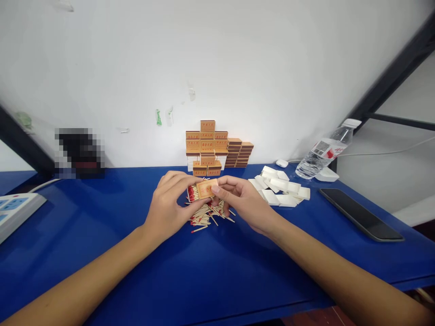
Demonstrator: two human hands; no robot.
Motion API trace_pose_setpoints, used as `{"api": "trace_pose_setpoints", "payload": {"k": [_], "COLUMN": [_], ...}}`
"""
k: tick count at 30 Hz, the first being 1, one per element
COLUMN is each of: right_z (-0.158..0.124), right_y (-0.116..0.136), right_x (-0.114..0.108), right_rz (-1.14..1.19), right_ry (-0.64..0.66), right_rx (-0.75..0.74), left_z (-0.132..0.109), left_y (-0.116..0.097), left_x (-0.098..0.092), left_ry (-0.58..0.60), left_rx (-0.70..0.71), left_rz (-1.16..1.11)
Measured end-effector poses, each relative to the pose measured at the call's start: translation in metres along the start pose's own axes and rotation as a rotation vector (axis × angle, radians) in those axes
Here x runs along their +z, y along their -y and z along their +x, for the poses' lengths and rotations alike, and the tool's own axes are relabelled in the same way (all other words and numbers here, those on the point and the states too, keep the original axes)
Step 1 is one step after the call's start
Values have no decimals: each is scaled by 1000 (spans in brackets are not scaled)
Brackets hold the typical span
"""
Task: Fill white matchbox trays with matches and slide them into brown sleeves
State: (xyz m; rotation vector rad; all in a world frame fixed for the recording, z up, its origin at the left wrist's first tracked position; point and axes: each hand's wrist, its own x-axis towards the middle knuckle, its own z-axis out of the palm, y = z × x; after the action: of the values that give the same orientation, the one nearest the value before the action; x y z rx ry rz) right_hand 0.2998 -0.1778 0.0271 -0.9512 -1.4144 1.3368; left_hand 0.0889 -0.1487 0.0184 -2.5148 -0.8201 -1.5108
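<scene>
Between my two hands is a matchbox (207,188), its orange sleeve covering the right part of a tray full of red-tipped matches. My left hand (166,203) grips the box between thumb and fingers at its open left end. On the right end, my right hand (246,201) pinches the sleeve with the thumb on its printed face. Loose matches (204,217) lie in a heap on the blue table directly below. Behind the hands stands a stack of matchboxes (207,145), with a second stack of boxes (238,154), striker sides showing, at its right.
White empty trays (283,188) are piled to the right of my right hand. Farther right are a tilted water bottle (322,151), a small white case (282,163) and a black phone (360,215). A white device (20,213) sits at the left of the blue table (204,280).
</scene>
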Motion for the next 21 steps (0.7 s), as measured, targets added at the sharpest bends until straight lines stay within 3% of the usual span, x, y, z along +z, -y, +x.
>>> {"api": "trace_pose_setpoints", "payload": {"k": [10, 13, 16, 21], "right_z": [9, 13, 27, 71], "right_y": [-2, 0, 9, 38], "right_x": [-18, -31, -58, -123], "right_rz": [-119, -162, -201, -348], "right_ry": [-190, -299, -460, -687], "right_rx": [-20, -9, -18, -21], "left_z": [-3, -2, -4, -8], "left_y": [12, 15, 20, 26], "left_x": [0, 0, -1, -1], "left_ry": [13, -15, -31, -25], "left_rx": [-27, -54, -81, -80], "left_rz": [76, 90, 97, 73]}}
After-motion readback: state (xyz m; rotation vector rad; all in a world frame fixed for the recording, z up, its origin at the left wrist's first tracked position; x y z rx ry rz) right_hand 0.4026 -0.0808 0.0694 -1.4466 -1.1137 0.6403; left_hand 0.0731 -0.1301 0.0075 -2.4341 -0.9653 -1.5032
